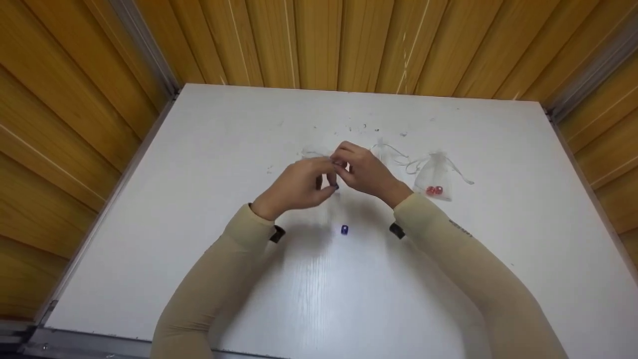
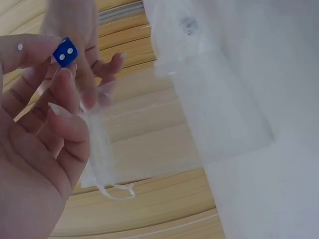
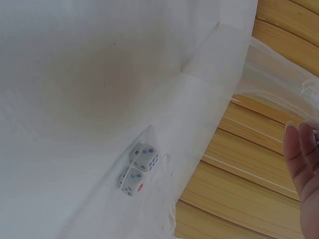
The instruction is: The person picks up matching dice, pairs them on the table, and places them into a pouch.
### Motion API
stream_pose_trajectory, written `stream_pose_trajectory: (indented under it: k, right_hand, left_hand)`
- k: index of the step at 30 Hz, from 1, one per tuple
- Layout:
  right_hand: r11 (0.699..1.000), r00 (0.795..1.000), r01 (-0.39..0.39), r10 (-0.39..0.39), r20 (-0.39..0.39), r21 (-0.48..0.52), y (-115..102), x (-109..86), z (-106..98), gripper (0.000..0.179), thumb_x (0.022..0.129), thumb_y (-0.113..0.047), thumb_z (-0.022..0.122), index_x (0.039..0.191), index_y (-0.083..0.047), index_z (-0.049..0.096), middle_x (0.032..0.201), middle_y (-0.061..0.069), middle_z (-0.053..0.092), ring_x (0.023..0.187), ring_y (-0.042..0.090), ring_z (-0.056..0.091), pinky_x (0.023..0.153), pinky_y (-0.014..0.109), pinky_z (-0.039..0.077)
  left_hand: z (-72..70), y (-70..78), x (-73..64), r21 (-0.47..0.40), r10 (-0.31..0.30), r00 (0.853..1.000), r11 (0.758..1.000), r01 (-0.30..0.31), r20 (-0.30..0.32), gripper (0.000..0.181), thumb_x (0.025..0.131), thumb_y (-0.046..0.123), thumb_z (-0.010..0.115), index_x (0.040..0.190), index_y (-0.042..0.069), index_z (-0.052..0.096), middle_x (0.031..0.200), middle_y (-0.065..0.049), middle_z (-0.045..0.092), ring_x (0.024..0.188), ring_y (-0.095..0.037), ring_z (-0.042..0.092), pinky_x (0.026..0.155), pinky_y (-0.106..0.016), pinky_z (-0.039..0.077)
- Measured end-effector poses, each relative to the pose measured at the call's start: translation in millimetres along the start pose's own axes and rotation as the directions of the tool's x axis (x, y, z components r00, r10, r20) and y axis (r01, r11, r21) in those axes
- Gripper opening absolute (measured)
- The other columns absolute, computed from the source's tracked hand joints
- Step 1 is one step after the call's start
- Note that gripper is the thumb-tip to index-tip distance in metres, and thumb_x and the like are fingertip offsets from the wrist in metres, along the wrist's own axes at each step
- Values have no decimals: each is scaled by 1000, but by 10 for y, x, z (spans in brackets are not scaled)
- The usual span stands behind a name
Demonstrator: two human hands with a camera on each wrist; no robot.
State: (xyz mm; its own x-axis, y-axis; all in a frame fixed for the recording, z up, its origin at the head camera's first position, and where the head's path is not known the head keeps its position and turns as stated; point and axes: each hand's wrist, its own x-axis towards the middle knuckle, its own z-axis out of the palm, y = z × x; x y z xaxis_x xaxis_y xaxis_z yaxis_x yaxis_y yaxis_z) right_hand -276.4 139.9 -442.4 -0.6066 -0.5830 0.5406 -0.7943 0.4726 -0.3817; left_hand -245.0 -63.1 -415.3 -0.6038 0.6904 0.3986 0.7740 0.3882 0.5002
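My left hand (image 1: 303, 184) pinches a blue die (image 2: 65, 53) with white pips between thumb and index finger. Close against it at the center, my right hand (image 1: 366, 172) grips the mouth of a sheer white drawstring bag (image 2: 149, 124), its fingers curled. The bag hangs flat below the hands, its cord loop (image 2: 117, 193) dangling; the left hand's other fingers are right at its mouth. A second blue die (image 1: 345, 230) lies on the white table just in front of the hands.
To the right lies a sheer bag (image 1: 432, 174) with two red dice inside. Another bag holding white dice (image 3: 139, 167) lies behind the right hand. Part of a further bag (image 1: 314, 151) shows behind the left hand. Wood-panel walls (image 1: 319, 45) surround the table (image 1: 239, 119).
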Motion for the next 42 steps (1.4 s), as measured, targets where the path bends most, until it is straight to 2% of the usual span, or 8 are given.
stream_pose_trajectory:
  k: [3,6,9,12,17,22,33,42]
  right_hand:
    - [1000,1000,0,0,3,-4,-2,4,-4,5,90,1,67,94,-3,68,91,8,61,76,16,58,64,29,50]
    - [1000,1000,13,-13,1,11,1,8,-3,2,93,-3,67,94,-2,69,91,8,61,77,17,59,66,32,52]
    - [999,1000,28,-28,-4,17,-1,9,-1,6,94,-7,67,94,-1,69,92,8,62,78,17,61,67,33,52]
    - [999,1000,30,-30,-5,14,-7,7,1,7,94,-8,67,95,-2,70,92,8,62,79,16,61,65,31,52]
    - [1000,1000,21,-21,4,8,-25,10,12,8,95,-9,65,94,-2,69,92,7,61,78,16,59,64,29,50]
    - [1000,1000,13,-13,9,17,-30,13,5,7,95,-9,66,95,-2,70,92,7,61,78,16,59,64,29,50]
    - [1000,1000,1,-1,8,-1,-32,25,-5,6,94,-8,68,96,-2,69,92,8,61,79,16,59,66,30,52]
    - [1000,1000,-7,8,21,-2,-44,27,-10,6,94,-8,67,95,-2,69,92,7,61,78,15,58,62,27,50]
  left_hand:
    - [-116,-10,55,15,11,993,1000,-10,-120,6,87,4,69,85,7,65,85,-3,62,64,-14,54,59,-27,45]
    - [-199,-45,97,40,12,976,999,-4,-219,5,87,4,69,87,6,65,85,-5,63,62,-14,52,56,-27,44]
    - [-242,-96,131,71,-2,959,997,23,-283,4,87,4,68,87,5,65,86,-6,63,62,-14,52,56,-27,45]
    - [-255,-143,152,108,-40,947,991,78,-318,4,87,4,68,86,5,65,88,-6,64,63,-15,53,58,-28,46]
    - [-247,-183,146,141,-131,939,973,183,-317,4,87,6,69,86,5,66,89,-7,64,68,-19,54,61,-31,47]
    - [-241,-175,144,155,-190,939,958,241,-286,4,87,8,70,87,4,67,90,-8,65,75,-19,55,65,-34,49]
    - [-278,-165,156,169,-253,935,939,298,-247,6,88,10,68,86,4,68,88,-8,65,67,-18,52,58,-34,47]
    - [-269,-159,126,145,-276,932,938,315,-236,6,88,10,67,86,4,68,87,-7,64,65,-17,50,55,-32,43]
